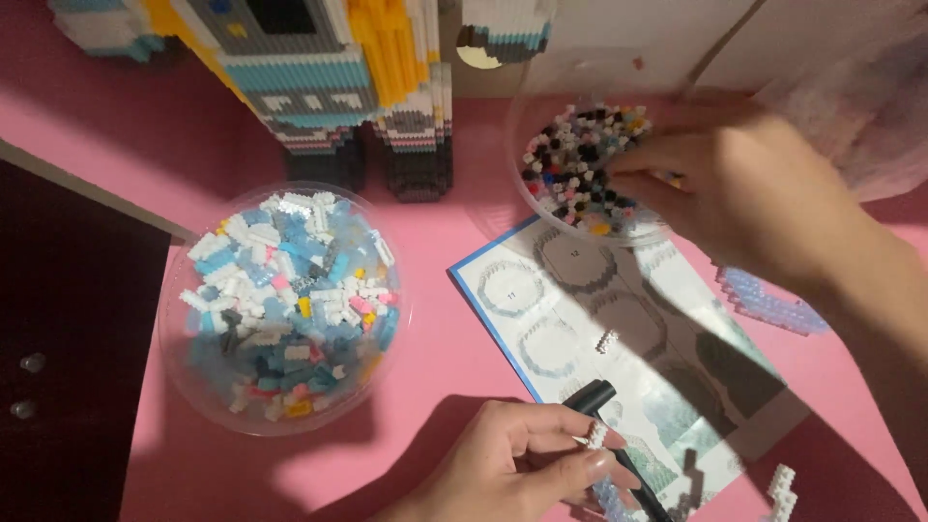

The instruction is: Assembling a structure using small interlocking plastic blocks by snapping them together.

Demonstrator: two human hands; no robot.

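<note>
A left hand [517, 459] pinches a small white brick piece [596, 435] between thumb and fingertips, closed on it and held low over the pink table [435, 290], where the piece can be compared with the printed sheet just beyond it. Under the same fingers lies a black pen-like tool [599, 401], its cap end pointing up and away; whether the hand also grips it cannot be told. Directly right of that pinch, the instruction sheet [628, 338] lies flat with its blue-edged corner toward the middle of the table, showing ring-shaped layers of a build, and one loose white brick [607, 340] rests on it

Up and to the right of the pinch, the right hand [744, 184] reaches into a clear bowl of small mixed bricks [590, 164], fingers bent down among black, white and blue pieces as if sorting through them; whether they have closed on one cannot be told. To the left of the pinch stands a second clear bowl [280, 309], filled with larger pale blue and white bricks, within reach but untouched

Beyond both bowls rise the legs of a part-built block figure [338, 87]. Right of the sheet lies a pale blue assembled slab [768, 302], and a small white stack [781, 488] sits at the lower right edge
</note>
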